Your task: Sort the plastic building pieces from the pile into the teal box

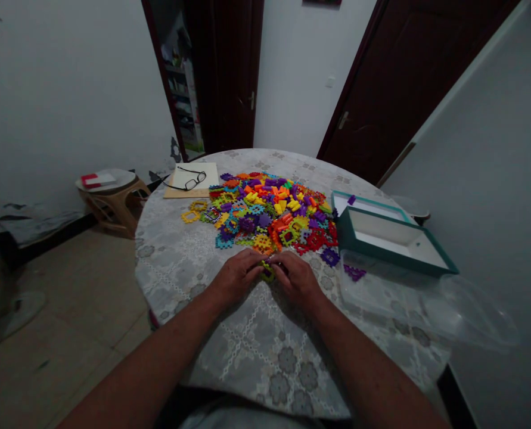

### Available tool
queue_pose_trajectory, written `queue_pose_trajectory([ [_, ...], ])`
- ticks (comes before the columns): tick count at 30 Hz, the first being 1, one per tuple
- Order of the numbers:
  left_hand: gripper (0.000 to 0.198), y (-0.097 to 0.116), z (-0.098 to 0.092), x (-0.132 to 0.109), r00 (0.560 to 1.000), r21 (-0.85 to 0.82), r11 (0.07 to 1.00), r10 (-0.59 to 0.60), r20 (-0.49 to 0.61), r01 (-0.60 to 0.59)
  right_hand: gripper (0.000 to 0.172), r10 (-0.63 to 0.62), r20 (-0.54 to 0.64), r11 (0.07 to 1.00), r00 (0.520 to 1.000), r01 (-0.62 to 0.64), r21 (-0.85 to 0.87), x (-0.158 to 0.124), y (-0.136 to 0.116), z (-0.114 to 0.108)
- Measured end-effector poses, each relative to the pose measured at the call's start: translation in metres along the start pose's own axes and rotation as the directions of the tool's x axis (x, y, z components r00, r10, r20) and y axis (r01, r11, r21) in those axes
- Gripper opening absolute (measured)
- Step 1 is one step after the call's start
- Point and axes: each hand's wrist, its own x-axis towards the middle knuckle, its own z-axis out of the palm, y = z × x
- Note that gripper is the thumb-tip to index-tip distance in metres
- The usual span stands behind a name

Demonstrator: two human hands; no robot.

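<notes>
Both my hands meet just in front of a heap of colourful plastic building pieces [265,208]. My left hand [239,275] pinches the left side of a yellow-green interlocking piece [267,274]. From the other side my right hand [295,275] grips the same piece, its thumb and fingers closed. A bit of purple shows at the fingertips, too small to make out. Much of the held piece is hidden by the fingers. The heap mixes toothed square frames and small tube-like pieces in red, orange, yellow, blue and purple.
A teal box [394,241] stands at the right beside its lid [368,202]. Clear plastic packaging [426,310] lies nearer me, by a purple triangular piece [354,273]. Eyeglasses [192,180] rest on paper at the back left. A wooden stool [117,208] stands beyond the table.
</notes>
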Motion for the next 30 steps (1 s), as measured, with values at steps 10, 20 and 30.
queue_pose_trajectory([
  [10, 0.019, 0.005, -0.004, 0.0, 0.999, -0.017, 1.0, -0.024, 0.048, 0.025, 0.058, 0.02, -0.098, 0.977, 0.995, -0.04, -0.208, 0.011, 0.038, 0.021],
  [20, 0.019, 0.002, -0.004, -0.001, 0.998, 0.016, 0.999, -0.031, 0.053, 0.03, 0.069, 0.04, -0.072, 0.963, 0.997, -0.057, -0.265, 0.005, 0.046, 0.031],
  [30, 0.018, 0.005, -0.005, 0.0, 0.999, 0.002, 0.999, -0.037, 0.039, 0.037, 0.062, 0.066, -0.102, 0.966, 0.993, -0.089, -0.243, 0.005, 0.043, 0.034],
])
